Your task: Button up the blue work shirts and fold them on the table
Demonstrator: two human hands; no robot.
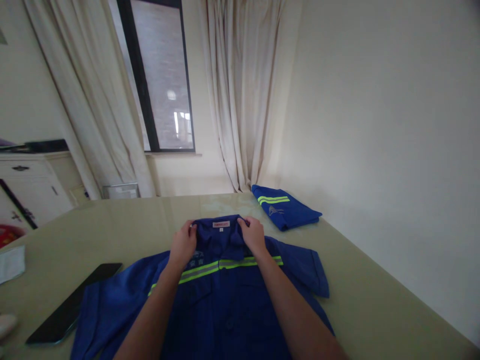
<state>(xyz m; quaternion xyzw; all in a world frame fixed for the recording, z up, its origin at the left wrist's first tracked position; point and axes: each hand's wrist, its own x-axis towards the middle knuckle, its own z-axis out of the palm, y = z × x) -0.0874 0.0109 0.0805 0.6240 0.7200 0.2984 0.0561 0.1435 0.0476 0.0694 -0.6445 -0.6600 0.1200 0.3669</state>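
Observation:
A blue short-sleeved work shirt point(225, 300) with a yellow-green and grey reflective stripe lies front side up on the table, its sleeves spread to both sides. My left hand point(183, 242) pinches the left end of its collar, and my right hand point(252, 234) grips the right end. Between them the collar stands raised, showing a white and red label point(221, 224) inside the neck. My forearms cover parts of the shirt's front, and its lower part runs out of view.
A folded blue garment point(287, 207) with a similar stripe lies at the table's far right, near the wall. A dark phone-like slab point(71, 305) is partly under the left sleeve. A pale packet point(12, 264) sits at the left edge. Curtains point(243, 90) hang behind the table point(375, 300).

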